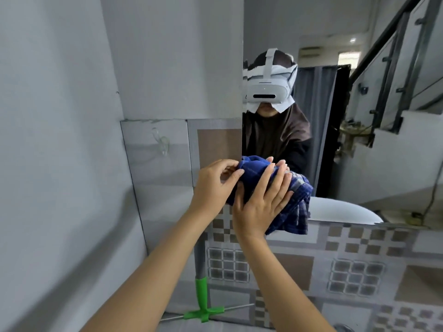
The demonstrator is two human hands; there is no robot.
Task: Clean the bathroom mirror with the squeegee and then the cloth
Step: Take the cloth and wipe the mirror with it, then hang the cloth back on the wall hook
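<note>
Both hands on the blue cloth (263, 188), held up at the lower left corner of the mirror (335, 116). Left hand (213, 185) pinches 1 end of the bundle, thumb and fingertips closed on the fabric. Right hand (261, 200) lies flat over the bundle, fingers spread and nearly straight, pressing it rather than gripping; loose checked end hangs below. Can't tell if the cloth touches the glass yet. Squeegee (202, 305), green head, is set down low against the tiled wall (359, 259), well apart from both hands. Judging by that, the squeegee step looks finished and the cloth wipe is just starting; most of the mirror is left.
</note>
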